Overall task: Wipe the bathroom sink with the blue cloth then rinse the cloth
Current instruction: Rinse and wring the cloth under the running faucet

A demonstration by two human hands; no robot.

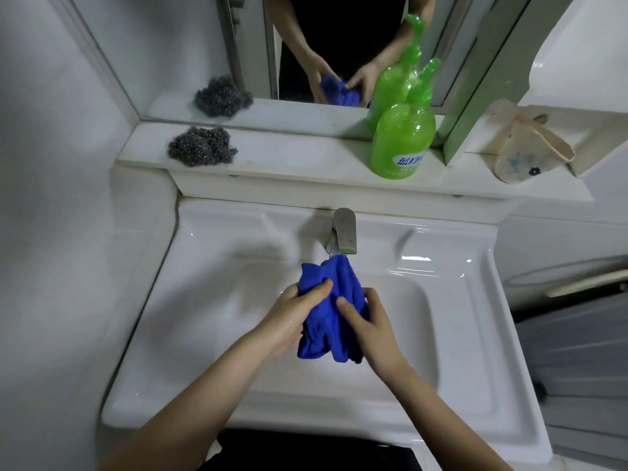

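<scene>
A home bathroom — white sink (458, 300), faucet (345, 231), mirror (170, 45), green soap bottle (402, 137).

We grip the bunched blue cloth (328, 311) with our left hand (295, 314) and right hand (370, 326), over the sink (452, 300), just below the tap (345, 231).

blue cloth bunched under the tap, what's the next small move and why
Probably knead the blue cloth between both hands, holding it under the faucet. The left hand and right hand both grip it bunched over the sink, its top end below the spout, so it seems mid-rinse; I cannot tell if water runs.
</scene>
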